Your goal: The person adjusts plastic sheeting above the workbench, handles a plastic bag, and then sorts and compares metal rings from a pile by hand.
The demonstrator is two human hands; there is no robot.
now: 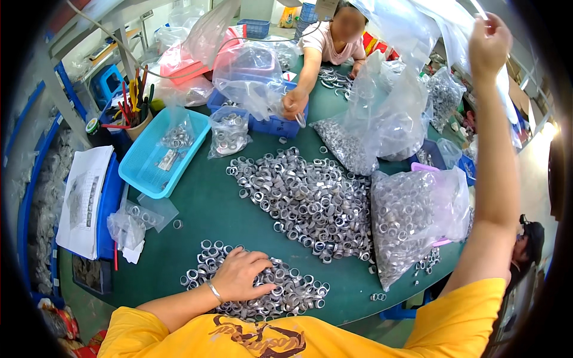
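Observation:
My left hand lies palm down on a small pile of silvery metal rings near the table's front edge, fingers spread over the rings. My right arm is stretched up, and my right hand is at the top right, its fingers closed round a thin white strip that runs out of the picture. Clear plastic sheeting hangs beside that hand. A larger heap of similar rings covers the middle of the green table. To its right stands a clear bag full of rings.
A turquoise basket, a blue bin with papers and a cup of tools stand left. Across the table, a co-worker's hand holds a ring by a blue crate. More bags stand far right; another person is at right.

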